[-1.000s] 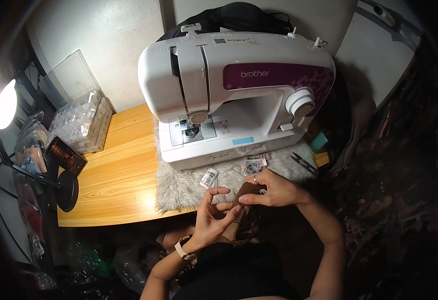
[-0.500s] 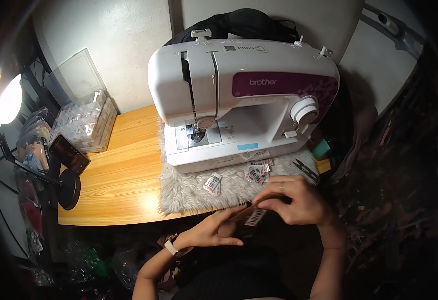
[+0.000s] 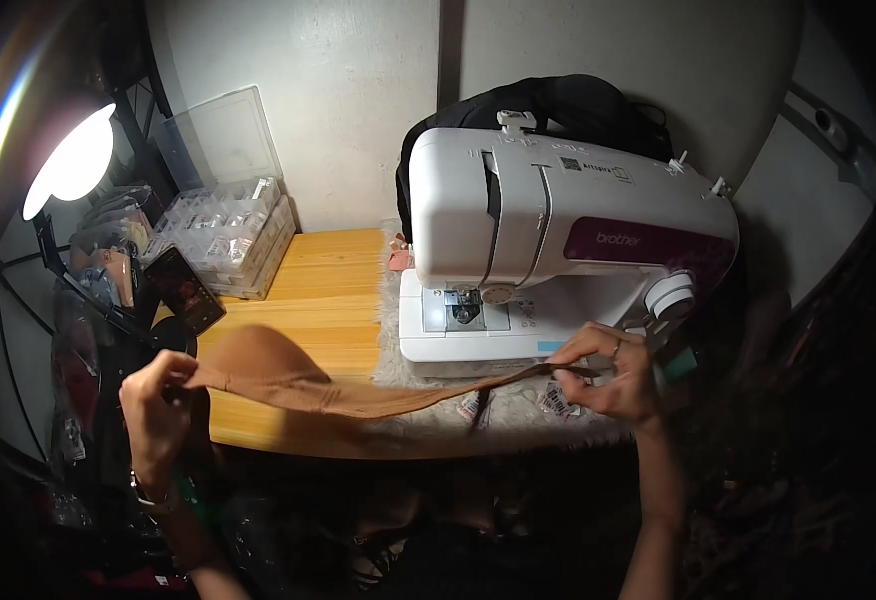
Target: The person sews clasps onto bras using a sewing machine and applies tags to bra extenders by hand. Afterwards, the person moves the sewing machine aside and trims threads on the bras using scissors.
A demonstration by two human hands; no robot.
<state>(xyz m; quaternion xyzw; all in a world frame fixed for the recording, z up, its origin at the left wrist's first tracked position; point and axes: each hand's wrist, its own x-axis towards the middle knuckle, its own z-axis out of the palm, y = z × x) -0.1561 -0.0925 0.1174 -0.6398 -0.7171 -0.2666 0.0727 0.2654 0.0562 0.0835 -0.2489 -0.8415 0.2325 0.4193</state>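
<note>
A brown bra (image 3: 278,380) is stretched sideways in the air between my two hands, above the front of the table. Its rounded cup bulges upward at the left, and a narrow band runs off to the right. My left hand (image 3: 158,405) pinches the end beside the cup. At the other end, my right hand (image 3: 608,375) grips the band between thumb and fingers, in front of the white sewing machine (image 3: 458,210). Small barcode labels (image 3: 558,398) lie on the grey furry mat (image 3: 518,420) below the band. The bra and right hand partly cover them.
On the left of the wooden table (image 3: 333,275) stand a clear compartment box (image 3: 228,235) with its lid raised and a phone (image 3: 185,290). A lit lamp (image 3: 73,165) is farther left. Black fabric (image 3: 578,95) sits behind the machine.
My hands have moved far apart and up, and the bra, bunched between them before, is now drawn out. The view has turned, so the sewing machine appears farther right and lower.
</note>
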